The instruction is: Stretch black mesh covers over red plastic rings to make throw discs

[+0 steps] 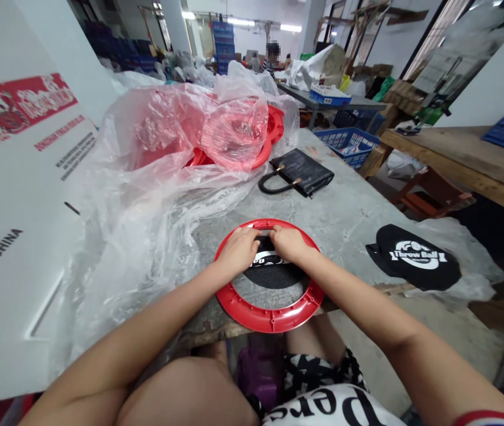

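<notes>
A red plastic ring [273, 316] lies flat on the grey table [344, 219] right in front of me. Inside it sits a black mesh fabric piece [273, 275] with white print. My left hand [238, 248] and my right hand [289, 242] rest side by side at the ring's far inner edge, fingers curled and pinching the black fabric against the rim.
A clear plastic bag [154, 154] with several red rings [265, 148] lies at the back left. A black handbag [298, 171] sits behind the ring. Another black printed fabric piece [414, 263] lies on plastic at right. A white carton [16, 195] stands left.
</notes>
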The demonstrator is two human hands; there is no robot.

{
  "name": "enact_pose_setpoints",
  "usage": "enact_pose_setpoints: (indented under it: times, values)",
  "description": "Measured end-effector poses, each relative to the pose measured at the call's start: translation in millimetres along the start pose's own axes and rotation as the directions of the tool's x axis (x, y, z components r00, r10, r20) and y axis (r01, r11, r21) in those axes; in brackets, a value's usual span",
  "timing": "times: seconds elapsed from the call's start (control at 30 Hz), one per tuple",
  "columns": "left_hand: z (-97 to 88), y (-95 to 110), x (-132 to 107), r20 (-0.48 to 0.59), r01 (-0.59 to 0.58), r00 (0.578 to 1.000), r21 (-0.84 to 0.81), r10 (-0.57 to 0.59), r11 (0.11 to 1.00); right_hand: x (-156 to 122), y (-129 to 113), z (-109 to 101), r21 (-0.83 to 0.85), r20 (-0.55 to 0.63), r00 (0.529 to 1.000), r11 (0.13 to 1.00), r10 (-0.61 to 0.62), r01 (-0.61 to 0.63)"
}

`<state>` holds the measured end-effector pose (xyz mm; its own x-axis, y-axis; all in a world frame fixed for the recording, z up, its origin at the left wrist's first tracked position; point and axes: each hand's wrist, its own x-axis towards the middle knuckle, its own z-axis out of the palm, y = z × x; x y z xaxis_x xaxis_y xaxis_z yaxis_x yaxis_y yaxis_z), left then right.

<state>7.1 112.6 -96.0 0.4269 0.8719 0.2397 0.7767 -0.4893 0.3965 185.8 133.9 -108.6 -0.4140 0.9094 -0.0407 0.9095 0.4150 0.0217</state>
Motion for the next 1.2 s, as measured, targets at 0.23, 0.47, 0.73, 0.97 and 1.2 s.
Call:
enact_pose_setpoints:
  times: [0.23,0.47,0.73,0.97,1.2]
  values:
    - [7.7,-10,14,0.112,0.021,0.994,-0.023,-0.018,1.0,-17,6,-2,0.151,-0.221,0.975,0.988,0.015,0.019]
    - [11.5,-14,29,0.237,0.318,0.948,-0.665,-0.213,0.676,-28,7,-4,0.256,-0.43,0.903,0.958,-0.008,0.131]
    - [21.1,-23,38,0.11,0.254,0.965,-0.628,-0.239,0.735,7,26,-16,0.934,-0.049,0.982,0.357,0.183,-0.02]
    - [18.5,-24,43,0.097,0.25,0.968,-0.506,-0.233,0.826,31,31,-15,0.94,0.065,0.971,0.312,0.229,-0.137]
    - [16.6,-21,45,0.035,0.158,0.987,-0.139,-0.154,0.978,37,30,-4,0.659,-0.085,0.978,0.747,0.192,-0.09]
